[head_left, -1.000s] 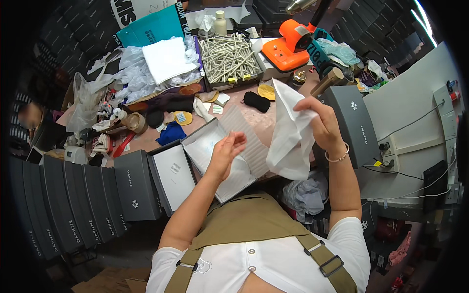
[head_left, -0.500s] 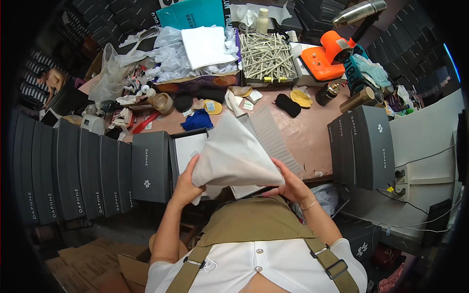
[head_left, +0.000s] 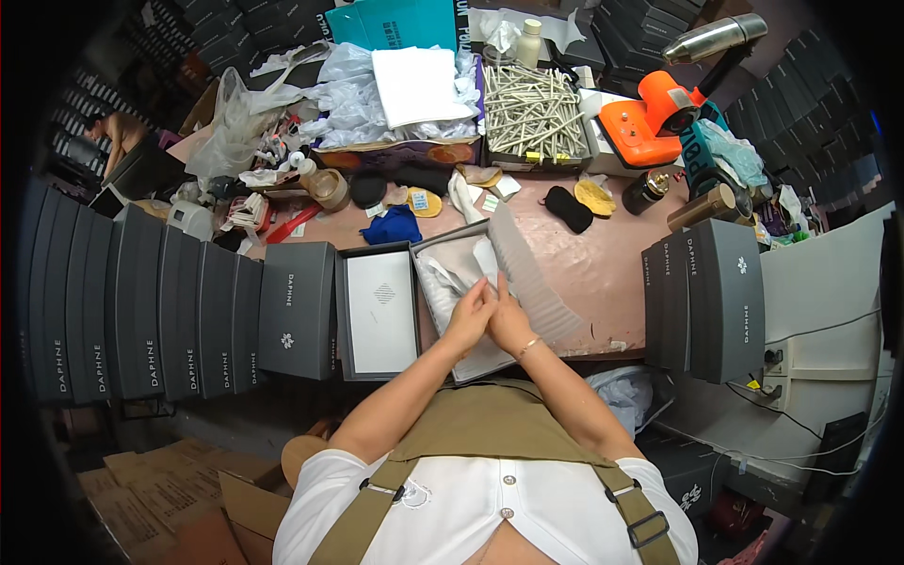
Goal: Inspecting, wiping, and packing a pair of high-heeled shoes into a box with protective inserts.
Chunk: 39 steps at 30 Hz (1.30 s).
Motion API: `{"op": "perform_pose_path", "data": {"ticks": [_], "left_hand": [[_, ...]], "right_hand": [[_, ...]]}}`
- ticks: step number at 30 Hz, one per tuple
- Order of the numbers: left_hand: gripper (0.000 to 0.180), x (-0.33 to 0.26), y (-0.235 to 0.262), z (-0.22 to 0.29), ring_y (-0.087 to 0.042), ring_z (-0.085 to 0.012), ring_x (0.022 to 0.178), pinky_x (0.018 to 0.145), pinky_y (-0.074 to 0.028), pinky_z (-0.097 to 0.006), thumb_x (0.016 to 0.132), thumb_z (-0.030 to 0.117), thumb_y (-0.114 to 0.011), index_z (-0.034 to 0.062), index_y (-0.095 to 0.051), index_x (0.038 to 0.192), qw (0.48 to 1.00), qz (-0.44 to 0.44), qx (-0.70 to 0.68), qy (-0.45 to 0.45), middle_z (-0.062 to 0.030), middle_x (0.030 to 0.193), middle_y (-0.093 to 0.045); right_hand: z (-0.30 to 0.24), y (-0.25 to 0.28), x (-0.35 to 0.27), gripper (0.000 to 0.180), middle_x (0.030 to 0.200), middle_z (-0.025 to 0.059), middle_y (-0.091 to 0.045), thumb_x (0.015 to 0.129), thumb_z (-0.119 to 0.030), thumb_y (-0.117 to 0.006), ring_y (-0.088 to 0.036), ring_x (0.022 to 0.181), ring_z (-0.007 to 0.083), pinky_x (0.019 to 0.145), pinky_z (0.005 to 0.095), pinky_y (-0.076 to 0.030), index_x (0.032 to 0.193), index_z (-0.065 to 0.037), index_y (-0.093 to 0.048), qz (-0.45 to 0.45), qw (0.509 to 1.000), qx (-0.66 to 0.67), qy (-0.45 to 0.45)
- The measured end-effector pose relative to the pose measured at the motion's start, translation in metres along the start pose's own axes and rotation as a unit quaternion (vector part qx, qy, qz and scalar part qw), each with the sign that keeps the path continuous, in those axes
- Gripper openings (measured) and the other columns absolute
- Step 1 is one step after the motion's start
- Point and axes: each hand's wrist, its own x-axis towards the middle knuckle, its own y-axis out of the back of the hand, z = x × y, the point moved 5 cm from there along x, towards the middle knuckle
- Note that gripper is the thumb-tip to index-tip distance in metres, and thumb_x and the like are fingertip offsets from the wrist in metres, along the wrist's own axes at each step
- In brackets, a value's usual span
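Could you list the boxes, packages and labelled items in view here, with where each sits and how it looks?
Open grey box: under both hands, holding white tissue paper.
Box lid: just left of it, grey rim, white inside.
Grey boxes: upright row at far left, pale flower mark.
Grey boxes: upright at right, same mark.
Teal package: top centre, flat.
Yellow-labelled tray of pale sticks: top centre.
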Motion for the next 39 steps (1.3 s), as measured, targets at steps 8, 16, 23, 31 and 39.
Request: {"op": "perform_pose_path", "data": {"ticks": [8,16,23,31,39], "left_hand": [[0.045,-0.063,0.106,-0.058,-0.059,-0.0388,0.08,0.074,-0.047,-0.044,0.081,0.026,-0.066,-0.0033,-0.048,0.111,0.878,0.028,0.467,0.098,-0.0233,0.093,-0.061],[0.017,-0.13,0.123,0.072,-0.059,-0.016,0.066,0.06,-0.047,-0.031,0.088,0.011,-0.06,-0.0014,-0.052,0.096,0.988,0.123,0.076,-0.047,-0.0042,0.08,-0.062],[0.036,-0.102,0.013,0.12,-0.054,-0.0106,0.102,0.089,-0.044,-0.026,0.093,0.017,-0.057,-0.0011,-0.048,0.123,0.954,-0.109,-0.277,-0.013,-0.0072,0.112,-0.058],[0.071,-0.092,0.033,0.029,-0.034,-0.043,0.126,0.103,-0.033,-0.044,0.081,0.036,-0.07,-0.0074,-0.041,0.129,0.943,0.108,0.299,-0.103,-0.03,0.14,-0.027],[0.05,-0.062,0.074,-0.06,-0.054,-0.0183,0.105,0.091,-0.043,-0.031,0.089,0.025,-0.063,-0.0047,-0.045,0.125,0.973,0.021,-0.123,0.193,-0.0133,0.119,-0.056]], "right_hand": [[0.142,0.045,-0.084,0.032,0.095,0.0229,-0.066,0.087,-0.025,-0.057,-0.064,0.094,0.0339,0.084,0.0409,-0.05,0.103,0.002,-0.064,-0.203,0.935,0.164,-0.239],[-0.036,0.027,0.008,0.067,0.15,0.0221,-0.02,0.089,-0.046,-0.052,-0.021,0.138,0.0366,0.112,0.0464,-0.015,0.143,-0.011,-0.033,-0.13,0.976,-0.107,0.138],[0.05,0.058,0.012,0.067,0.125,0.0142,-0.053,0.096,-0.054,-0.036,-0.053,0.114,0.0199,0.1,0.0338,-0.04,0.136,-0.001,-0.037,-0.114,0.678,0.713,-0.136],[0.088,0.043,0.005,0.055,0.099,0.0167,-0.067,0.09,-0.044,-0.054,-0.063,0.089,0.0216,0.08,0.0337,-0.049,0.112,0.005,-0.061,-0.081,0.91,0.348,-0.209],[0.055,-0.004,0.031,0.063,0.119,0.0268,-0.057,0.083,-0.046,-0.062,-0.058,0.109,0.0305,0.09,0.0372,-0.045,0.122,0.002,-0.056,-0.132,0.876,0.421,-0.194]]}}
